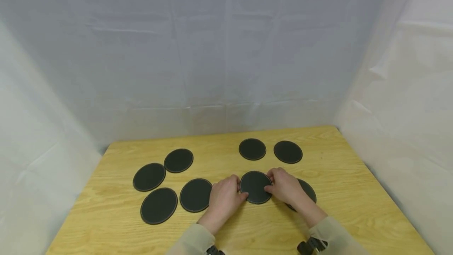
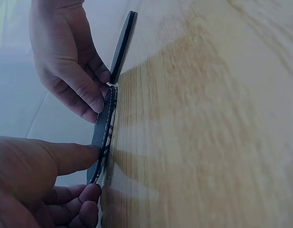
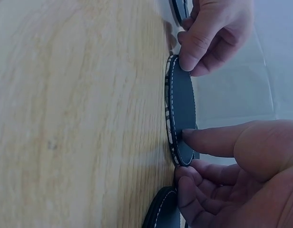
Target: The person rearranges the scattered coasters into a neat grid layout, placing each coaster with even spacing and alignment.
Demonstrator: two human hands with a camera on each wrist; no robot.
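Nearest you, your left hand [image 1: 223,197] and right hand [image 1: 285,186] both have hold of one round dark coaster [image 1: 255,187] at the middle of the front of the wooden table [image 1: 354,192]. Each hand pinches an opposite edge, thumb on top and fingertips curled at the rim, so neither hand is free. From above, the coaster looks as if it lies flat. The wrist views tell you more: the left wrist view shows its edge [image 2: 102,137] tipped up off the wood on your side, and the right wrist view shows a patterned underside [image 3: 170,118] with a white stitched rim, which the head view hides.

Just beside your right hand, a second coaster [image 1: 307,190] lies half covered by your wrist; the right wrist view shows its edge [image 3: 160,213] below your fingers. To your left sit four more in a loose cluster, the closest [image 1: 196,194] just beside your left hand, then one [image 1: 159,205] at the front, one [image 1: 149,176] behind it and one [image 1: 178,160] farther back. At the far side two [image 1: 252,148] and [image 1: 288,152] lie side by side, well apart from your hands.

As I judge it, the work is near its start: all eight lie singly, none stacked, and only the one in your hands is being lifted
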